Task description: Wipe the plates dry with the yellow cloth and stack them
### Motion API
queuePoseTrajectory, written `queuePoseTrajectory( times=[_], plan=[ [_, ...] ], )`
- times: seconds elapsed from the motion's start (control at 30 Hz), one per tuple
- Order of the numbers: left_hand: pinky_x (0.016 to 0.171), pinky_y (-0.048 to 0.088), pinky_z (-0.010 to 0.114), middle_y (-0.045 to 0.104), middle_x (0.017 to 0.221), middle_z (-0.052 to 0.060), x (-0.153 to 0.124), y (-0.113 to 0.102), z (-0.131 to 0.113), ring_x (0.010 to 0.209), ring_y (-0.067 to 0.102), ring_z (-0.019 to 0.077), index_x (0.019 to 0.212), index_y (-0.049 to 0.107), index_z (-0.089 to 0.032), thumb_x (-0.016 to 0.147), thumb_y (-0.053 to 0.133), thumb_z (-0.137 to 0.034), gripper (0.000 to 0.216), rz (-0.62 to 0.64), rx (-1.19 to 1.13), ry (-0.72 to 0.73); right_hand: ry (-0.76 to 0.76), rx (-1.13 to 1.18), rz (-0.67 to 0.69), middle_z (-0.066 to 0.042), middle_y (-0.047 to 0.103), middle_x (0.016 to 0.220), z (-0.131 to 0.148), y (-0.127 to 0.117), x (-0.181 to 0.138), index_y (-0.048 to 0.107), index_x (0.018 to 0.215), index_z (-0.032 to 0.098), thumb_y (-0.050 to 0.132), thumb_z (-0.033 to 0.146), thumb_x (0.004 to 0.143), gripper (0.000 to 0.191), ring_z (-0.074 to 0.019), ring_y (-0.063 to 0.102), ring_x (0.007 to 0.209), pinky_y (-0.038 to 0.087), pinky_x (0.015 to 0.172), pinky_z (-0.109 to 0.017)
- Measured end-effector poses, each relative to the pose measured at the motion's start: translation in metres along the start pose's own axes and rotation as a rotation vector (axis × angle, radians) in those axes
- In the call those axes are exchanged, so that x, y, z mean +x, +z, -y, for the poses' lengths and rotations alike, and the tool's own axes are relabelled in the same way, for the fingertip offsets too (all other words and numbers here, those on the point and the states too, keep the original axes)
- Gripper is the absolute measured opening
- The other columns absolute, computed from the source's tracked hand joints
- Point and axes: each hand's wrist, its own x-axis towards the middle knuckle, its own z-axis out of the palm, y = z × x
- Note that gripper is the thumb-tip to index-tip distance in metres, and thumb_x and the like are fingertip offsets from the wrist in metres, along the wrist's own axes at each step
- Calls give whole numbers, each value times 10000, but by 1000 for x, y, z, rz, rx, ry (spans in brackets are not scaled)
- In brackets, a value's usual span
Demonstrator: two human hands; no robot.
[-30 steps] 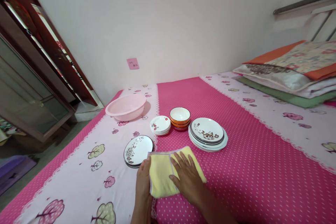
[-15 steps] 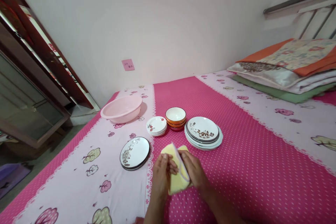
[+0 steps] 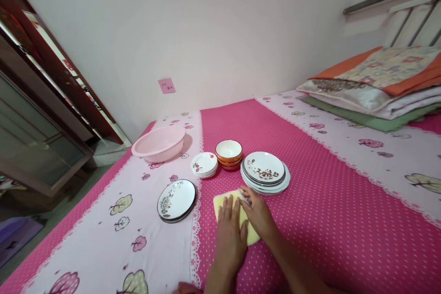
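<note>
A folded yellow cloth (image 3: 222,199) with a pale purple edge lies on the pink dotted bedspread. My left hand (image 3: 231,229) rests flat on it, fingers stretched out. At the cloth's right edge, my right hand (image 3: 258,211) pinches its border between thumb and fingers. Just beyond the hands stand a stack of small flowered plates (image 3: 204,163), a stack of orange bowls with white insides (image 3: 229,150) and a stack of larger plates (image 3: 264,167). To the left are dark-rimmed plates (image 3: 177,200) with a floral print.
A pink basin (image 3: 158,144) sits at the back left, near the wall. Folded bedding (image 3: 375,87) is piled at the far right. The bed's left edge drops to the floor beside a glass-panelled door (image 3: 37,133).
The cloth, held up in both hands before, now lies on the bedspread. My left hand has opened and flattened on top of it; my right hand has shifted to its right edge.
</note>
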Motion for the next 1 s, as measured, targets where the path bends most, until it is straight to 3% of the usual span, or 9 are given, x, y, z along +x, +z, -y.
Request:
queuePoseTrajectory(
  times=[0.13, 0.33, 0.43, 0.5, 0.63, 0.8, 0.9, 1.0],
  plan=[
    [1249, 270, 641, 343, 1674, 181, 2, 14, -1, 1574, 244, 340, 1588, 388, -141, 998, 459, -244, 603, 113, 144, -42, -21, -94, -4, -130, 709, 1207, 1, -3, 1, 658, 1249, 198, 513, 233, 893, 386, -278, 652, 1157, 498, 1046, -441],
    [1269, 196, 646, 308, 1685, 170, 5, 13, -2, 1584, 213, 339, 1580, 410, -139, 993, 451, -285, 607, 177, 69, -136, 108, -181, 3, -242, 668, 1305, -3, -3, -2, 651, 1276, 113, 592, 302, 847, 472, -382, 606, 1262, 443, 1097, -540],
    [1280, 183, 622, 362, 1666, 177, 4, 9, -2, 1579, 245, 340, 1548, 464, -133, 943, 536, -286, 628, 126, -96, -156, 175, -132, 53, -196, 722, 1250, -4, -1, -2, 663, 1261, 139, 613, 353, 834, 480, -344, 676, 1184, 510, 1026, -465],
    [1265, 263, 575, 508, 1583, 175, 3, 4, 0, 1519, 388, 334, 1436, 598, -156, 900, 596, -290, 552, -12, -315, -210, 214, -70, 103, -162, 772, 1138, -3, 1, -1, 690, 1193, 145, 628, 398, 817, 457, -318, 736, 1055, 567, 913, -407],
    [1039, 521, 437, 739, 1246, 140, 2, -27, 11, 1176, 680, 273, 1161, 718, -200, 927, 567, -368, 325, -386, -561, -454, 264, 44, 191, -131, 808, 943, 1, 8, 0, 718, 1036, 145, 681, 491, 746, 453, -312, 771, 833, 595, 693, -365],
    [824, 540, 393, 719, 1110, 119, -11, -94, 64, 990, 681, 273, 1162, 648, -188, 903, 526, -498, 422, -665, -396, -764, 248, 65, 184, -123, 801, 1005, 0, 16, -1, 688, 1092, 153, 666, 486, 724, 497, -306, 764, 882, 586, 743, -360],
    [751, 516, 399, 687, 945, 93, -17, -129, 104, 884, 667, 287, 1082, 622, -171, 839, 556, -524, 433, -714, -252, -936, 222, 2, 139, -138, 775, 1079, -3, 18, 1, 664, 1144, 165, 663, 471, 721, 522, -329, 738, 981, 553, 848, -393],
    [724, 495, 418, 667, 828, 49, -14, -148, 132, 787, 669, 298, 1019, 604, -192, 776, 647, -556, 439, -616, -139, -1016, 200, -46, 122, -156, 753, 1119, -6, 20, 2, 644, 1194, 164, 658, 460, 723, 556, -345, 717, 1018, 522, 890, -420]
  ],
)
